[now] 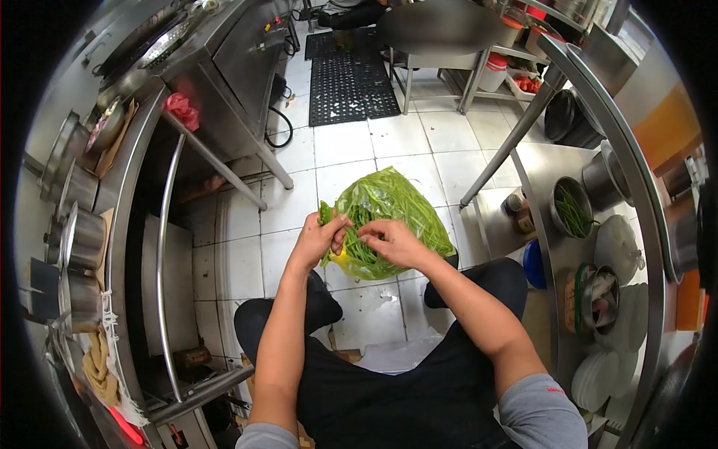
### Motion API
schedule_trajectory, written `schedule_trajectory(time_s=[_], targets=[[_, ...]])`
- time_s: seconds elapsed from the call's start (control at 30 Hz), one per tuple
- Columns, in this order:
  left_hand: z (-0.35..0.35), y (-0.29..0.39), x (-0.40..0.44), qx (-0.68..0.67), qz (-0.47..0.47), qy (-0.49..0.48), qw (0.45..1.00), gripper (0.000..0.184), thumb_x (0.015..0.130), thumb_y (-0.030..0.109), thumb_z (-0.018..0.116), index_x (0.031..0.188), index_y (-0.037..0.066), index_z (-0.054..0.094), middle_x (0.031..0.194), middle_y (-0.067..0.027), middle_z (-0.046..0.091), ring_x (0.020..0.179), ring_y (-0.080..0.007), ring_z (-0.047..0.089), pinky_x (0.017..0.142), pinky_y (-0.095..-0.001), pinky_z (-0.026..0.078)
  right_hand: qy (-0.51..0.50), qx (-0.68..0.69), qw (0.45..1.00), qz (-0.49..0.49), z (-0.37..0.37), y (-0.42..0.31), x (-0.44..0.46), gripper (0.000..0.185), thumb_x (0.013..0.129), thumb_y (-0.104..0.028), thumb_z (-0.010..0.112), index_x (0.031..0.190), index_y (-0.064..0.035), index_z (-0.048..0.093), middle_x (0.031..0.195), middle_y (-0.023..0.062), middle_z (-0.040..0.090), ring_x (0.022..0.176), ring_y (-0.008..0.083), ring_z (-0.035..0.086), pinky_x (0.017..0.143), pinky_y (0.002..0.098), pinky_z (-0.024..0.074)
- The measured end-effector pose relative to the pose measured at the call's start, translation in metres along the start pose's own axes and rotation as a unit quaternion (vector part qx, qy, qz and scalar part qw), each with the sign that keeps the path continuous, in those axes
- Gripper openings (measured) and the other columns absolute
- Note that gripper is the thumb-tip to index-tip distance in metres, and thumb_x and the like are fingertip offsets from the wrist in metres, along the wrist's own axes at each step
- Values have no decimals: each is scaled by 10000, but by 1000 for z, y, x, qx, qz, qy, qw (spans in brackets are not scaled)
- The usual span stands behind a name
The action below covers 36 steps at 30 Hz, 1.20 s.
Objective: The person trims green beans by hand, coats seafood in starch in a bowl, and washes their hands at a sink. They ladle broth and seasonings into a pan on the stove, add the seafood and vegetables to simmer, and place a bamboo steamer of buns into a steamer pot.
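A translucent green plastic bag [407, 196] lies on the tiled floor between my knees. Long, thin green stalks [366, 215] fill it and show through its open mouth. At the bag's left edge my left hand [321, 238] is closed, with bunched green plastic showing above and below the fist. Over the opening, my right hand [390, 243] has its fingers curled together in a pinch; whatever is between the fingertips is too small to make out. A small yellow patch [340, 258] shows just under my left hand.
Steel shelving [540, 176] on the right carries a bowl of cut green stalks [573, 209], a pot [604, 176] and stacked plates [596, 380]. A steel counter [129, 194] with pots runs along the left. Ahead lies a black rubber mat [351, 84].
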State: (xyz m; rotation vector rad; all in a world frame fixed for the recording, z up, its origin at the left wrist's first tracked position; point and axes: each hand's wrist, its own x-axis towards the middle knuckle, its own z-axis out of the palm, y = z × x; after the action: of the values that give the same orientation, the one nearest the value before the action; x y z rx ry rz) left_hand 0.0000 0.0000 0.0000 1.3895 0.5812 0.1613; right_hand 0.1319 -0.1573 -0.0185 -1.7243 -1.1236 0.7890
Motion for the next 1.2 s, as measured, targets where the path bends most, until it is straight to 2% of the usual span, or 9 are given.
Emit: schedule_trajectory(time_s=[0.1,0.3,0.37,0.5,0.67,0.9,0.97,1.0,1.2], targets=[[15,-5,0,-36,9,-1,999,213,934,179,566,873,-23,599,583,-24,491,474,-119,472,441,-268,422,-2,-2,1000,-26,0,3,-10,209,816,-166,630,935,0,673,763,148,653,682,238,630,640,345,497],[13,-1,-2,-38,70,20,997,246,941,202,560,864,-28,602,595,-25,504,478,-108,473,444,-266,421,146,-12,989,-25,8,3,4,142,791,-119,599,808,19,630,717,151,623,633,277,603,605,366,475],[8,3,-1,13,105,107,989,260,945,210,556,851,-26,608,603,-24,513,489,-106,483,448,-263,424,195,-44,977,-73,8,5,10,131,797,-114,589,797,9,634,729,146,613,651,289,604,612,390,476],[-12,-13,13,4,124,168,978,262,948,234,552,787,27,565,642,-44,533,526,-128,530,499,-276,482,120,-272,933,-201,29,32,10,110,756,-49,577,799,-34,677,825,132,563,827,299,571,715,395,475],[-5,-12,11,-84,103,125,983,236,955,201,535,804,22,554,662,-54,544,538,-139,551,532,-297,520,-9,-395,895,-207,53,44,0,127,767,-118,573,781,-90,696,964,81,551,975,244,498,801,360,390],[-7,-7,2,94,12,50,994,208,934,188,581,861,-7,584,592,-16,500,478,-111,498,472,-282,482,83,-337,882,-318,23,25,11,109,781,-139,587,811,-87,678,949,77,576,988,257,525,842,407,409],[-1,-2,-2,169,-25,15,985,225,896,218,653,910,-5,631,579,-5,515,466,-94,489,443,-268,451,40,-330,919,-214,9,15,10,107,785,-133,609,856,-86,674,920,69,617,934,265,576,825,416,443],[2,1,-4,174,-34,0,984,259,865,246,696,942,3,653,574,-1,531,461,-89,490,441,-261,430,43,-319,923,-211,0,3,7,117,790,-126,638,891,-78,671,861,92,644,840,289,616,755,409,481],[16,2,-7,246,-7,-37,968,259,880,261,686,907,7,639,599,-20,557,466,-97,498,445,-258,414,75,-194,958,-196,-21,-5,1,152,816,-131,662,937,-38,667,822,147,646,803,337,621,717,417,499]])
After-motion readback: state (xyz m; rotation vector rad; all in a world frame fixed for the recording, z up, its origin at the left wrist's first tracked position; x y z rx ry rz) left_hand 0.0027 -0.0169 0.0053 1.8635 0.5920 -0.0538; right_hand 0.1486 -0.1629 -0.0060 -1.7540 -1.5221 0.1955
